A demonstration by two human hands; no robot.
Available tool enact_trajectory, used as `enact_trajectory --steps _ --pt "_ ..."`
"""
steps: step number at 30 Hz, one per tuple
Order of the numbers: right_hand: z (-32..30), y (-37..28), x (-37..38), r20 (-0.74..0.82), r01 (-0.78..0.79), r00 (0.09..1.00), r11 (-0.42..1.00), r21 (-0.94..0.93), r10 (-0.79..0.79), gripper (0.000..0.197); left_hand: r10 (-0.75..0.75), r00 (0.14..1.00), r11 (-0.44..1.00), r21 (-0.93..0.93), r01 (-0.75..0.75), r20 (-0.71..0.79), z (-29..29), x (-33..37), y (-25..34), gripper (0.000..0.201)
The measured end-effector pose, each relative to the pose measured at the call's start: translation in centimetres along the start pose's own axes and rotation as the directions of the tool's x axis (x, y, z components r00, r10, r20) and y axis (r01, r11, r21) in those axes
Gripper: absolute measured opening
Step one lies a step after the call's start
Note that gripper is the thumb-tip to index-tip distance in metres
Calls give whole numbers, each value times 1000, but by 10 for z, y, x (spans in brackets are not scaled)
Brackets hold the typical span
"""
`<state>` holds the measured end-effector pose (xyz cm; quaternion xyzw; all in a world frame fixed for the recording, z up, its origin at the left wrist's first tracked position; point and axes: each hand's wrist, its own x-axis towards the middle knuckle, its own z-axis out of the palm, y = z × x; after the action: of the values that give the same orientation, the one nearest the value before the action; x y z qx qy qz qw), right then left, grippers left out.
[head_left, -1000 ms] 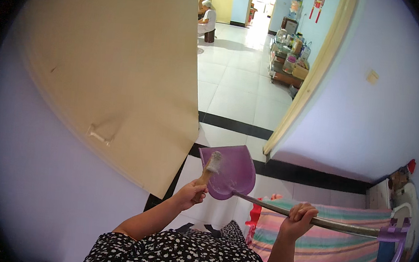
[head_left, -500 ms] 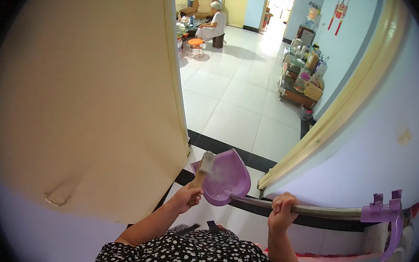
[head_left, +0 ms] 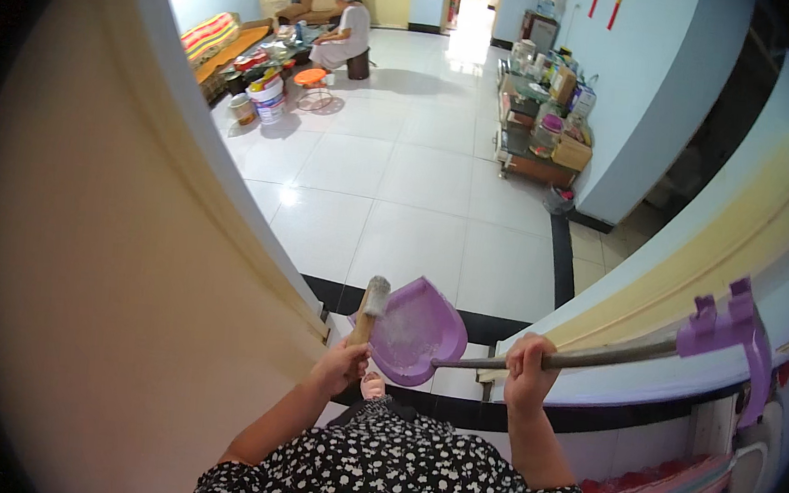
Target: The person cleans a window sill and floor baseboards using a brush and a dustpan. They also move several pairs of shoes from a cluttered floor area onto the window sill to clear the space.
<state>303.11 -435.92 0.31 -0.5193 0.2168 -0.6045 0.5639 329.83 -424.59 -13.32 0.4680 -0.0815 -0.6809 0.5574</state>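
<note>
Purple dustpan (head_left: 425,330) partly behind the brush (head_left: 372,308)

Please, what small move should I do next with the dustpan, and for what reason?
Probably turn the long handle inward with your right hand, holding the purple dustpan level. The handle reaches out rightward across the door frame in this view and might catch there, and pale specks lie in the dustpan, which a knock could spill.

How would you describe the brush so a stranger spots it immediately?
Start at the big cream door filling the left side, then look right to the purple dustpan. At the dustpan's left side, the left hand grips the brush. Its short tan handle and greyish bristles set it apart from the dustpan's long pole.
</note>
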Motion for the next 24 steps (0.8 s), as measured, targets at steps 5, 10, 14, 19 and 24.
enact_trajectory --steps 5,10,14,19,24 --pt "11 21 109 -90 17 996 999 -40 -21 36 14 999 988 152 -20 39 25 86 100 15" --pt "9 17 227 -118 306 931 914 -266 -346 41 -65 995 965 260 42 81 41 158 163 30" --pt "-64 125 284 -247 -124 965 983 -134 88 38 -123 985 950 302 81 124 59 235 181 26" --pt "-79 149 422 -248 -47 969 970 -239 -15 43 -154 987 919 373 130 34 87 332 244 22" --pt "-93 154 525 -85 15 996 990 -142 -27 44 260 963 503 841 -200 73 105 434 289 40"
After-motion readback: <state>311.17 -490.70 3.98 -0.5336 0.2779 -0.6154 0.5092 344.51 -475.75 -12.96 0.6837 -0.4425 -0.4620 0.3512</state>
